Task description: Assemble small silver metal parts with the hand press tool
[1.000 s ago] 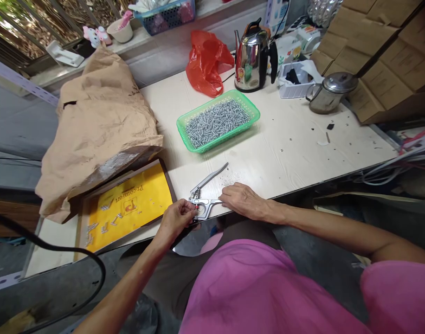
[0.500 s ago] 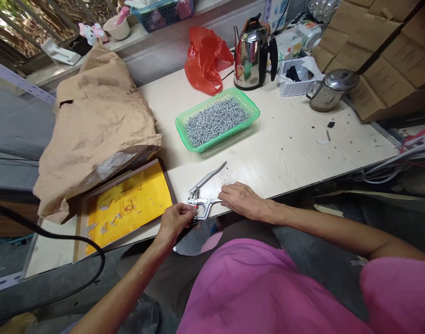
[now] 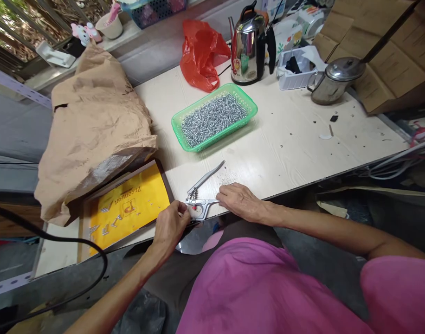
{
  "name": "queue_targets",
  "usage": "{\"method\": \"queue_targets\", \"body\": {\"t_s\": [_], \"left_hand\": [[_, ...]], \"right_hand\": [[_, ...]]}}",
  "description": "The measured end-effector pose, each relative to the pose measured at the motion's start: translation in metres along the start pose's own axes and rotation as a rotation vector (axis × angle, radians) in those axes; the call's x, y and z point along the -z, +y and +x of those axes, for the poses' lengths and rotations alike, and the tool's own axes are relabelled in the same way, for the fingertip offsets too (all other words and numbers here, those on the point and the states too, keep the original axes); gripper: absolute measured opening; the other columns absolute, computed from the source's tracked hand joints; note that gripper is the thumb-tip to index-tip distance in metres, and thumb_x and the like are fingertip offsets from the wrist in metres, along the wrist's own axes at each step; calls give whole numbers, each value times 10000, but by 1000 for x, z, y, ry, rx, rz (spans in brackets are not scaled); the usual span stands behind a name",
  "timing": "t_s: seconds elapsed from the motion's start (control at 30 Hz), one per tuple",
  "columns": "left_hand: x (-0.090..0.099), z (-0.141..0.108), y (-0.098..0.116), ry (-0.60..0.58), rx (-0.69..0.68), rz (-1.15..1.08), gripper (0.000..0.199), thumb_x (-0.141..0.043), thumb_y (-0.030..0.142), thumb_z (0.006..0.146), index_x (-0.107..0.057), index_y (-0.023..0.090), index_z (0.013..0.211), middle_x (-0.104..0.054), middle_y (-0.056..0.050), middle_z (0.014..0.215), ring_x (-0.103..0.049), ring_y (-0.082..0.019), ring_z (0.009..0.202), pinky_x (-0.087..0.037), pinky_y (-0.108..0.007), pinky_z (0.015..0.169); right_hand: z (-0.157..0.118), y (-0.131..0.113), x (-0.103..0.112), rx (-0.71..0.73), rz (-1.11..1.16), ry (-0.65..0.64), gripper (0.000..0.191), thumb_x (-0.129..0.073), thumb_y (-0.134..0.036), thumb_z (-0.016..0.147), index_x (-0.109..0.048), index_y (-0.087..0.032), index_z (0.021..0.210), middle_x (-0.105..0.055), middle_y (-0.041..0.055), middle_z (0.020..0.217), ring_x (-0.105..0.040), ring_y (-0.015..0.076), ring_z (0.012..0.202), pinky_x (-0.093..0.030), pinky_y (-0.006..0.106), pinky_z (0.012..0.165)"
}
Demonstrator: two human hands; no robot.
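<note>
A pair of silver snap-fastener pliers (image 3: pixel 203 203) lies at the table's front edge, its upper handle raised and a coil spring between the handles. My right hand (image 3: pixel 241 201) is closed around the end of the lower handle. Beside the jaws, my left hand (image 3: pixel 171 221) has its thumb and fingers pinched together; what they hold is too small to make out. A small red part shows within the pliers' frame. Behind the pliers stands a green plastic basket (image 3: pixel 222 136) full of small ridged metal pieces (image 3: pixel 214 119).
On the left, a yellow-lined tray (image 3: pixel 148 185) holds several small metal pieces, next to a large brown paper bag (image 3: pixel 97 116). A red plastic bag (image 3: pixel 202 55), an electric kettle (image 3: pixel 249 48), a white basket (image 3: pixel 291 81) and a metal pot (image 3: pixel 332 86) stand behind. A black cable (image 3: pixel 69 237) hangs at left.
My left hand has drawn slightly left, away from the pliers' jaws, leaving the red part more exposed. My right hand keeps its grip on the handle. The view has shifted slightly.
</note>
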State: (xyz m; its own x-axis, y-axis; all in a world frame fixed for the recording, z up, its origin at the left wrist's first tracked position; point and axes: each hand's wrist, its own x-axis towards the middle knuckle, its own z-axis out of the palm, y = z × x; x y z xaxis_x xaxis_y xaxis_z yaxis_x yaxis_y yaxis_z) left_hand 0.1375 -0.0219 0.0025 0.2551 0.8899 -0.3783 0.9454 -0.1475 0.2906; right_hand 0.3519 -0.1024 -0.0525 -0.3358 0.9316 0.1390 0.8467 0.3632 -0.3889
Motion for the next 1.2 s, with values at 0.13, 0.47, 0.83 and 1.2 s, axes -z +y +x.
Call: {"method": "queue_targets", "body": {"t_s": [0.13, 0.47, 0.83, 1.2], "left_hand": [[2, -2, 1, -72, -118, 334, 140, -500, 238, 837, -630, 191, 812, -692, -74, 797, -646, -214, 754, -359, -259, 615], [-6, -6, -14, -36, -261, 484, 265, -404, 188, 910, -661, 171, 848, -634, -99, 869, -625, -205, 761, -372, -277, 622], [-14, -10, -11, -125, 251, -853, 450, -735, 519, 620, -600, 139, 821, -550, 47, 574, -355, -32, 355, -233, -164, 331], [-17, -3, -16, -308, 243, -801, 429, -762, 524, 601, -570, 146, 668, -536, 55, 494, -420, -40, 316, -290, -158, 308]], "right_hand": [[-1, 1, -3, -1, -13, 7, 144, -454, -144, 943, -591, -158, 901, -585, 62, 905, -491, 166, 780, -298, 315, 684], [0, 0, 3, 3, 5, 1, 140, -497, -257, 958, -591, -161, 917, -587, 64, 918, -494, 173, 809, -302, 313, 703], [7, 3, 0, 142, -145, 109, 257, -376, -65, 942, -603, -166, 874, -589, 46, 811, -461, 163, 705, -266, 329, 613], [10, 6, -2, 128, -210, 131, 205, -440, -55, 915, -599, -165, 848, -599, 30, 808, -474, 150, 695, -277, 310, 595]]}}
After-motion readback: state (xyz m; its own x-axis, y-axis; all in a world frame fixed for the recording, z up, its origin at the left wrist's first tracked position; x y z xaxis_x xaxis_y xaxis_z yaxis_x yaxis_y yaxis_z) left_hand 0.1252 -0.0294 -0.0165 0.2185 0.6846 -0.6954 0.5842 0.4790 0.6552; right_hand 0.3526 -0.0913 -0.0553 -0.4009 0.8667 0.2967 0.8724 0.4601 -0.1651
